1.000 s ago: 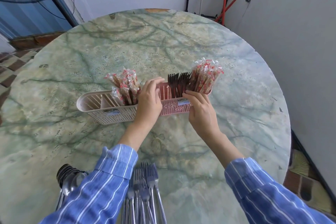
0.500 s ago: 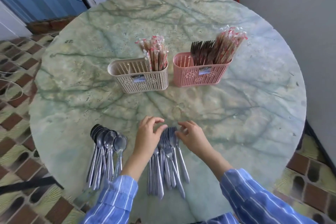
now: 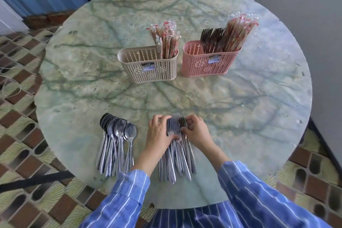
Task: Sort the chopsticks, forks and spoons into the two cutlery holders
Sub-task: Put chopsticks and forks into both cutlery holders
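A pile of steel forks (image 3: 175, 159) lies at the table's near edge. My left hand (image 3: 160, 131) and my right hand (image 3: 196, 131) close around the fork heads from both sides. A row of steel spoons (image 3: 116, 140) lies to the left. Farther back stand a beige holder (image 3: 148, 65) with wrapped chopsticks (image 3: 166, 40) in its right compartment, and a pink holder (image 3: 209, 61) with dark forks (image 3: 212, 40) in the middle and wrapped chopsticks (image 3: 238, 31) at the right.
The round green marble table (image 3: 240, 107) has bare surface between the holders and the piles. Tiled floor surrounds it. A grey wall stands close on the right, and a black strap (image 3: 33, 181) lies on the floor at lower left.
Both hands left the pink holder, came back to the near edge and have now closed on the fork pile. The head has tilted down.
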Demonstrator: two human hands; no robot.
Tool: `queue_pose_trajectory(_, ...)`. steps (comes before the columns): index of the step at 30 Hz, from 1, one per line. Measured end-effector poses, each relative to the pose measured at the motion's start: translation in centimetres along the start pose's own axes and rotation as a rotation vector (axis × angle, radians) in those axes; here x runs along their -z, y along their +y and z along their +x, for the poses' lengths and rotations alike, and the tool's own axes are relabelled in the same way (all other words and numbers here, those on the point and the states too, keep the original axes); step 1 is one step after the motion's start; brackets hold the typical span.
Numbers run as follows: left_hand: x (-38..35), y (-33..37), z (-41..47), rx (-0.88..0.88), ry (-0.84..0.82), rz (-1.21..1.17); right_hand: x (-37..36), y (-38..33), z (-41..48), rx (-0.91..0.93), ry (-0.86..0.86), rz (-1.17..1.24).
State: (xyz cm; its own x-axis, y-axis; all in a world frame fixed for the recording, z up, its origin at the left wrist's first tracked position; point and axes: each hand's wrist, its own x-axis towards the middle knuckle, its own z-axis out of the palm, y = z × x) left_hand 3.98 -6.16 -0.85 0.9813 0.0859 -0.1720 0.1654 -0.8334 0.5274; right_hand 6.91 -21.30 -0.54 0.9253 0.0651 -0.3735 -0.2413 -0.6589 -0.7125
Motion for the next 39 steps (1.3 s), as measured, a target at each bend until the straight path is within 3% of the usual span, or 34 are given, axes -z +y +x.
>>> queue_pose_trajectory(6,0.1,0.4,0.8,0.007,-0.031,-0.122,0.9,0.8,-0.1,-0.138,-0.051,0.307)
queue_pose_trajectory(10,0.6,1.0,1.3,-0.001,-0.038,-0.193,1.6,1.2,-0.2,-0.232,-0.126,0.642)
queue_pose_trajectory(22,1.2,2.5,1.8,0.031,-0.077,-0.593,2.4,1.0,-1.8,-0.157,-0.376,0.923)
queue_pose_trajectory(27,1.0,3.0,2.4,0.0,-0.11,-0.642,2.1,0.1,-2.2,-0.169,-0.404,0.968)
queue_pose_trajectory(31,0.6,3.8,2.3,0.101,-0.134,-0.78,1.7,-0.3,-1.9,-0.213,-0.355,0.822)
queue_pose_trajectory(35,0.5,4.9,2.1,0.182,-0.249,-1.0,2.0,-0.2,-1.5,-0.262,-0.346,0.851)
queue_pose_trajectory(39,0.1,5.0,2.1,0.092,-0.292,-0.903,2.6,-0.3,-1.6,-0.26,-0.374,0.858)
